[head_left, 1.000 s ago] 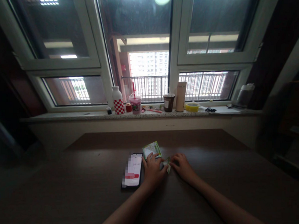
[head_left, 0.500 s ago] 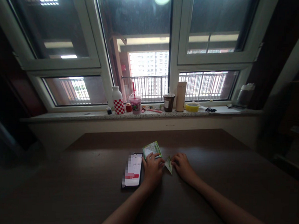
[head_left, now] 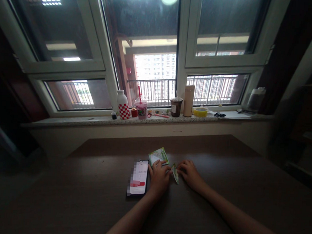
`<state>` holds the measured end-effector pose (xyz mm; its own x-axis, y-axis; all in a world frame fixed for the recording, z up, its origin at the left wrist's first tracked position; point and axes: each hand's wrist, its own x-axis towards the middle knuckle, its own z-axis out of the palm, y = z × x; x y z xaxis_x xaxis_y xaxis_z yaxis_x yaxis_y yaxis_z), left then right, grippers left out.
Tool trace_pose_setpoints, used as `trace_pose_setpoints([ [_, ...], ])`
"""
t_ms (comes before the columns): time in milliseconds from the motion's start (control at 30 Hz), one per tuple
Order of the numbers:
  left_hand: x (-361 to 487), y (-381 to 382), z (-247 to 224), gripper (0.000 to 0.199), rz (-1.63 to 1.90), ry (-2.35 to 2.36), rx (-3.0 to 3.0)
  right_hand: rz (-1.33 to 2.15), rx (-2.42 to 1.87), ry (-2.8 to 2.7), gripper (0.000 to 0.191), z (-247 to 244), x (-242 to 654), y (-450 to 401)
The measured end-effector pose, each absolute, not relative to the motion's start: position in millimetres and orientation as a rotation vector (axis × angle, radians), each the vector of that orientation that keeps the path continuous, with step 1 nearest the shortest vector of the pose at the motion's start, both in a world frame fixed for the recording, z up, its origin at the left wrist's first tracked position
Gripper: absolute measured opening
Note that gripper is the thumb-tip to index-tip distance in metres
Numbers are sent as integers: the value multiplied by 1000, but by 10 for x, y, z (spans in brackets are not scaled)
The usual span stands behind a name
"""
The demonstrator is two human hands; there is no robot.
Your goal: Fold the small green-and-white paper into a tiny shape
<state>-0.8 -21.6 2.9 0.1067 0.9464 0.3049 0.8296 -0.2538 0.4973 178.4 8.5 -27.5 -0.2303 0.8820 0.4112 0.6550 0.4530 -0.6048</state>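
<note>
A small folded piece of green-and-white paper (head_left: 175, 174) stands between my two hands, its pointed end toward me. My left hand (head_left: 159, 176) lies palm down, thumb side closed on the paper's left edge, other fingers reaching over a flat green-and-white packet (head_left: 157, 155). On the right edge of the folded paper, my right hand (head_left: 190, 174) pinches with its fingertips. The exact grip of both thumbs is hard to see. Left of my left hand lies a phone (head_left: 139, 179), its lit screen showing a timer and a red bar.
Everything lies on a dark brown table (head_left: 88, 204). Behind it, the stone windowsill (head_left: 98, 120) holds a checked bottle (head_left: 124, 106), a pink cup with a straw (head_left: 141, 109), a brown cup (head_left: 176, 107), a tan flask (head_left: 188, 101), yellow tape (head_left: 200, 112) and scissors (head_left: 220, 115).
The folded paper has turned slightly and looks narrower, its point shifted a little left and toward me. My right fingertips have moved slightly left. The phone and packet stay put.
</note>
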Motion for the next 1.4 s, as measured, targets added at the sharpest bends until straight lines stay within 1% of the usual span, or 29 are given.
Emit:
trace_pose_setpoints([
  [167, -12, -215, 39, 17, 793, 1797, 2193, 411, -1286, -1987, 6, -256, 1775, 77],
  [633, -16, -230, 65, 12, 782, 1798, 2174, 451, -1241, -2034, 5, -187, 1752, 13],
  [1000, -26, -223, 45, 8, 857, 1776, 2166, 463, -1207, -2046, 4, -152, 1739, -8],
  [1400, -32, -214, 42, 12, 854, 1776, 2147, 455, -1241, -2019, 4, -158, 1734, 2],
])
